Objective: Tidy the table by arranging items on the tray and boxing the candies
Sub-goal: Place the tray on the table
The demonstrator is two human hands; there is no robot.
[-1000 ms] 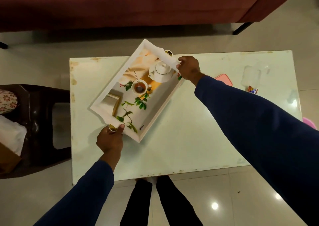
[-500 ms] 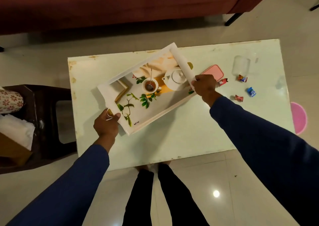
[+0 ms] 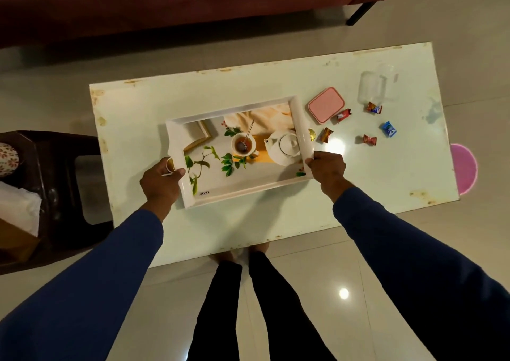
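One white tray (image 3: pixel 176 140), its floor printed with a teapot, a cup and green sprigs, was held over the pale table (image 3: pixel 165 98) by two hands. The left hand (image 3: pixel 161 180) was curled round the tray's left rim, thumb laid on top, with one small pale ring-shaped object (image 3: pixel 169 164) caught between fingers and rim; what it was could not be told. The right hand (image 3: pixel 328 168) was closed on the right rim, fingertips pinching its near corner. Beyond the right fingers, five wrapped candies were counted: an orange candy (image 3: pixel 326 135), a red candy (image 3: pixel 344 115), a red-and-blue candy (image 3: pixel 374 108), a dark red candy (image 3: pixel 369 140) and a blue candy (image 3: pixel 389 129). One gold disc (image 3: pixel 311 135) lay just beside the rim. One pink lid (image 3: pixel 326 105) and one clear box (image 3: pixel 371 87) lay farther off.
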